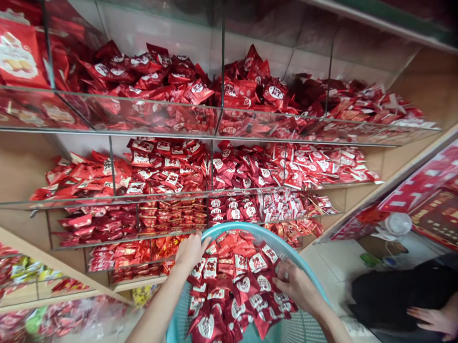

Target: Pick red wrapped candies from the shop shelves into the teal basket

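A turquoise plastic basket [311, 274] is in front of me at the bottom centre, holding a heap of small red snack packets [243, 287] with white labels. My left hand [189, 252] is closed on the basket's left rim, its thumb on the inner side. Inside the basket, my right hand [294, 285] is at the right edge of the heap. Its fingers are curled around the packets there, and some fingertips are partly hidden among them.
Glass-fronted shelves [156, 191] with dividers hold rows of red packets. Wooden side panels [436, 143] frame them. Lower left, another shelf [40, 290] carries mixed packets. At right, another person's hand [437, 319] and dark clothing show near a white bowl-like item [398, 224].
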`<state>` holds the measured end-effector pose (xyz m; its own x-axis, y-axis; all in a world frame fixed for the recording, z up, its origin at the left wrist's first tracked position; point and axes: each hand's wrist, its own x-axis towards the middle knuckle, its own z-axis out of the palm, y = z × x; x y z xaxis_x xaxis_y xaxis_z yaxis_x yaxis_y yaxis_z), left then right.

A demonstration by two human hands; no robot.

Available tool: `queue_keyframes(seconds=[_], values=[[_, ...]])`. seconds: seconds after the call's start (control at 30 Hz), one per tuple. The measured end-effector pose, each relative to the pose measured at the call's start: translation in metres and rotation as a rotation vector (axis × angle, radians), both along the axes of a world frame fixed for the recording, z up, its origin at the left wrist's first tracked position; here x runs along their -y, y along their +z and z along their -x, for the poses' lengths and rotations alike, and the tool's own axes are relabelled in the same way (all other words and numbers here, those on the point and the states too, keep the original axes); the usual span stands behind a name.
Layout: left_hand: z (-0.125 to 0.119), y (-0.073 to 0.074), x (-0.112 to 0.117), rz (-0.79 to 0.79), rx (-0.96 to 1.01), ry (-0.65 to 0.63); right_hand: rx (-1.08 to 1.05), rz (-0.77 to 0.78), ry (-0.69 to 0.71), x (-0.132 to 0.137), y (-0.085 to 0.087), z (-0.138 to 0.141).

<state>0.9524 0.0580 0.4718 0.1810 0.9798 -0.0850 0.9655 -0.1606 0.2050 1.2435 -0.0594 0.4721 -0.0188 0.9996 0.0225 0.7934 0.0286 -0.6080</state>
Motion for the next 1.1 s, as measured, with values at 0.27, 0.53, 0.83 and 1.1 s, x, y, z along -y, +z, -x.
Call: queue_keyframes(seconds=[0.27, 0.53, 0.83, 1.1], values=[[0.000, 0.000, 0.001, 0.015, 0.009, 0.011, 0.116, -0.236, -0.034, -0.042, 0.107, 0.013], [0.001, -0.002, 0.002, -0.012, 0.028, 0.013, 0.190, -0.540, -0.134, -0.140, 0.179, 0.026], [0.003, -0.004, 0.001, -0.003, 0.031, 0.022, 0.115, -0.377, -0.155, -0.212, 0.175, 0.034], [0.003, -0.006, 0.000, -0.021, 0.053, 0.012, -0.210, -0.401, -0.128, -0.204, 0.176, 0.034]])
